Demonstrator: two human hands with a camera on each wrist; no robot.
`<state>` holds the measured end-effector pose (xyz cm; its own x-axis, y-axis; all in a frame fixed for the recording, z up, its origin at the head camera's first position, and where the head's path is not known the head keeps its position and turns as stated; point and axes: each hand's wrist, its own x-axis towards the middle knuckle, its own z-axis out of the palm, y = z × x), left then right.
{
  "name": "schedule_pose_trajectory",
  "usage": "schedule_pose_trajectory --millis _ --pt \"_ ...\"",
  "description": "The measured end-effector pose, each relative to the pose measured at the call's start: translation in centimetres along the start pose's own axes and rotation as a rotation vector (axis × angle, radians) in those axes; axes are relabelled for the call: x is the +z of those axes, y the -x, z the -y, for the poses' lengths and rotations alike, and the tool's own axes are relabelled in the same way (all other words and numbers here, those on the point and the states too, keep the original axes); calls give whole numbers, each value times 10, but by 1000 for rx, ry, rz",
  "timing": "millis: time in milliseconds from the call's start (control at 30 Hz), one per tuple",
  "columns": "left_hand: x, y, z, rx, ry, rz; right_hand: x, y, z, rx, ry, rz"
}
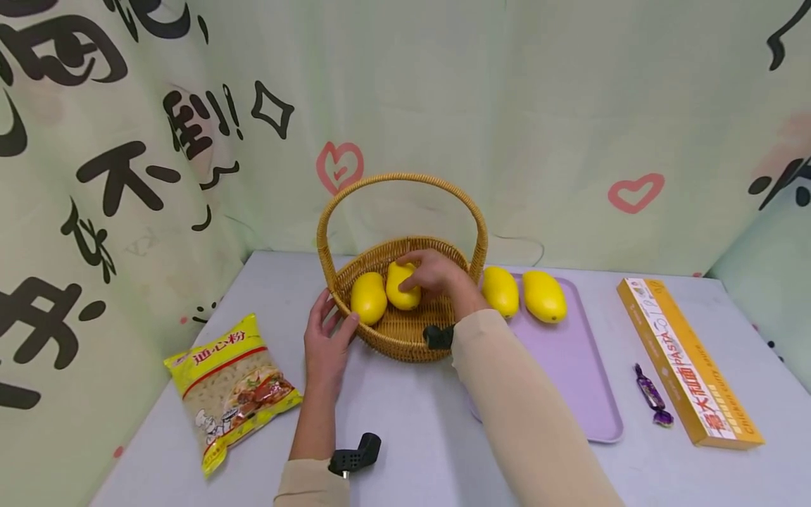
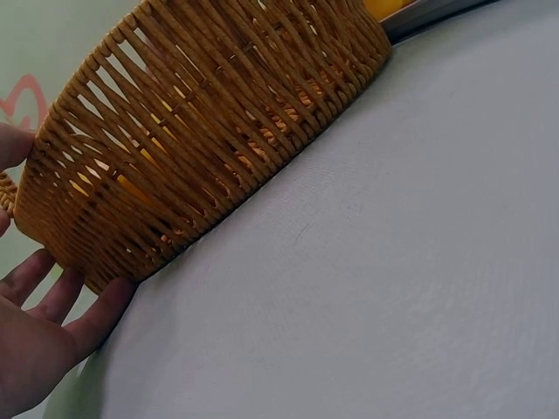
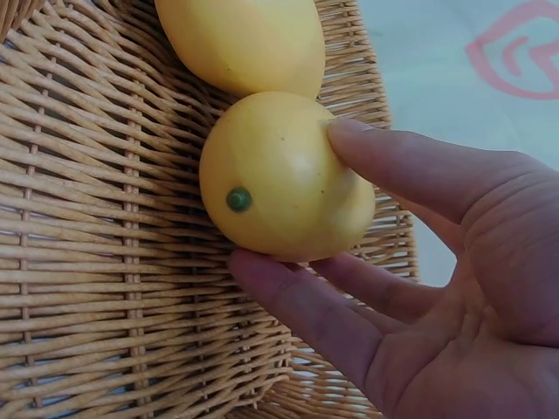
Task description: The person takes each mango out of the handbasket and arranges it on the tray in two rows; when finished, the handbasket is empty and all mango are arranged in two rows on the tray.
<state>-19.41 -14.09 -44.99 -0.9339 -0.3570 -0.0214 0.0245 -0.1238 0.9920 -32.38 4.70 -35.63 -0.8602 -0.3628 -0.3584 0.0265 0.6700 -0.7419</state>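
A wicker basket (image 1: 405, 350) with a tall arched handle stands at the back middle of the table. Inside it, side by side, lie two yellow mangoes: the left mango (image 1: 369, 298) and the right mango (image 1: 398, 285). My right hand (image 1: 437, 273) reaches in and grips the right mango between thumb and fingers. In the right wrist view this mango (image 3: 271, 179) shows a small green stem end, and it meets the other mango (image 3: 249, 44). My left hand (image 1: 326, 345) holds the basket's left side, thumb near the rim and fingertips (image 2: 109, 301) low on the wicker wall.
Right of the basket, a lilac tray (image 1: 564, 373) bears two more mangoes (image 1: 545, 296). Further right lie a purple-wrapped candy (image 1: 652, 396) and a long orange pasta box (image 1: 690, 362). A yellow bag of pasta (image 1: 231, 387) is at the left. A printed curtain (image 1: 551, 127) hangs behind the table.
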Motion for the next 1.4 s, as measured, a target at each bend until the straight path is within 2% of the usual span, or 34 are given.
schedule_pose_trajectory --millis 400,900,1400 --pt "-1 2 -2 -4 2 9 -8 10 4 -63 -50 -71" --pt "0 1 -5 1 -4 18 -19 36 16 -142 -146 -111" --pt "0 5 -3 -11 -5 12 -24 67 13 -190 -192 -128"
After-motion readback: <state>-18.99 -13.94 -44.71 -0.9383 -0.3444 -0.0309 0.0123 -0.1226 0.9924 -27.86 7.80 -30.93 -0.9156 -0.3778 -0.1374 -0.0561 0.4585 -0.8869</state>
